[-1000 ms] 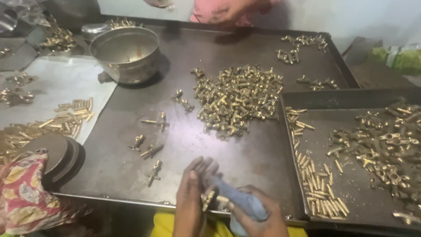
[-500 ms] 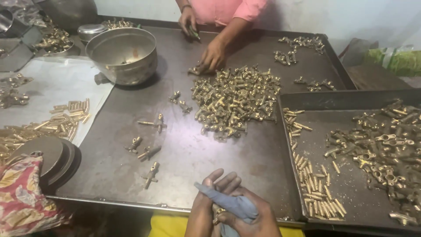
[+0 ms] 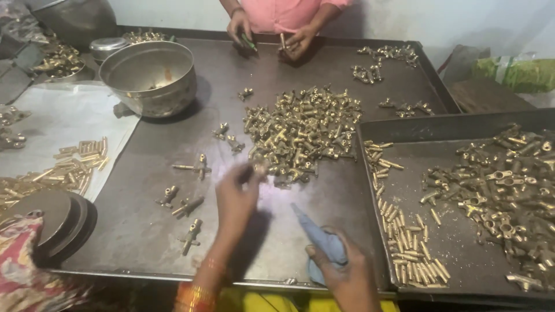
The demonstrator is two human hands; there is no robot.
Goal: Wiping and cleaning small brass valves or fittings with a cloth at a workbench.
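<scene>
brass fittings pile (image 3: pixel 300 130) at left hand (image 3: pixel 237 196) grip

A dark metal worktop (image 3: pixel 173 231) fills the view; behind it stands a plain pale wall (image 3: pixel 462 23), evenly lit.

Shiny brass fittings (image 3: pixel 300 130) on dull dark metal tray (image 3: pixel 173 231); brushed steel bowl (image 3: pixel 149 78); soft blue cloth (image 3: pixel 324 245).

Bare tray (image 3: pixel 173 242) floor open before left hand (image 3: pixel 234 199), brass pile (image 3: pixel 300 130) blocking beyond, scattered fittings (image 3: pixel 188 207) left
</scene>
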